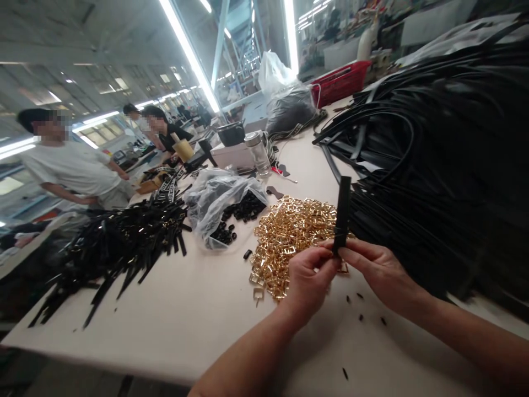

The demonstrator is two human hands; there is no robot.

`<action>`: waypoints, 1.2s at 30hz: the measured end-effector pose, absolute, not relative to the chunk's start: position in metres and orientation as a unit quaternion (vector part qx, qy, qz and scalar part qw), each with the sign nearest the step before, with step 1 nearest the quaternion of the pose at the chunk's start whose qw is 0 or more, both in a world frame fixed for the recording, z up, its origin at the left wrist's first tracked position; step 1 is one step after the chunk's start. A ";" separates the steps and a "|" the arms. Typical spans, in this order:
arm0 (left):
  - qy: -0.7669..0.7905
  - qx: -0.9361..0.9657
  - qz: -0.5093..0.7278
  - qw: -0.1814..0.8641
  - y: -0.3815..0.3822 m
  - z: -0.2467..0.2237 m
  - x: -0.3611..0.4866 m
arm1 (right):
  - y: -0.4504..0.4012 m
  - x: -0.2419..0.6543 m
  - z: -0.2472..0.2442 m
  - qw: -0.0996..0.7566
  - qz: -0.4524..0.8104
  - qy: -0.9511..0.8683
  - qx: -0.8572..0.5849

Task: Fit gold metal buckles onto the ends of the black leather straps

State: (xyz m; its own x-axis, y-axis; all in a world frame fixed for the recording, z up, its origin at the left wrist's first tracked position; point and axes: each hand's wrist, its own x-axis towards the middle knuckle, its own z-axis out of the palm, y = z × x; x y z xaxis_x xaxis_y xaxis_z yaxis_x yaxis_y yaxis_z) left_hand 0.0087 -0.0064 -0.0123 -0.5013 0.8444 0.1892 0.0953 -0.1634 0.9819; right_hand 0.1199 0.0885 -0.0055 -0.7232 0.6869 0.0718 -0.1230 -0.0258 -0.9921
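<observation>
Pinching the black strip (343,212) at its lower end, your left hand (308,278) and right hand (382,271) are meeting there, and the strip is standing nearly upright, its free end pointing to twelve o'clock.

"What could be going wrong for you?"

"You are gripping only that short end, so a loosening thumb could be letting the strip tip or slip. The pile of gold buckles (285,237) is lying at about ten o'clock from your hands, close behind the left; a sweeping knuckle could be scattering it. Farther out that way, the plastic bag (209,193) is spilling small black rings (250,206), and a nudge could be mixing the two."

"And what are you keeping hidden?"

"Your fingers are covering the strip's lower end. A gold piece (344,269) is showing just beneath, but whether you are holding it, nobody is able to tell. At five o'clock, small black bits (361,317) are lying too tiny to identify. Toward three, the heap of black straps (392,220) is sinking into shadow."
</observation>
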 end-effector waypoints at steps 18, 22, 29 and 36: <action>0.916 0.380 0.129 0.010 -0.061 0.043 -0.205 | 0.104 0.128 0.003 0.308 0.574 -0.741 -0.164; 0.912 0.404 0.071 0.027 -0.060 0.026 -0.221 | 0.104 0.128 -0.003 0.276 0.581 -0.753 -0.142; 0.878 0.475 0.065 -0.009 -0.062 0.016 -0.226 | 0.100 0.123 -0.012 0.260 0.609 -0.735 -0.148; 0.754 0.428 0.490 0.089 -0.057 0.040 -0.138 | 0.093 0.126 -0.001 0.256 0.578 -0.756 -0.169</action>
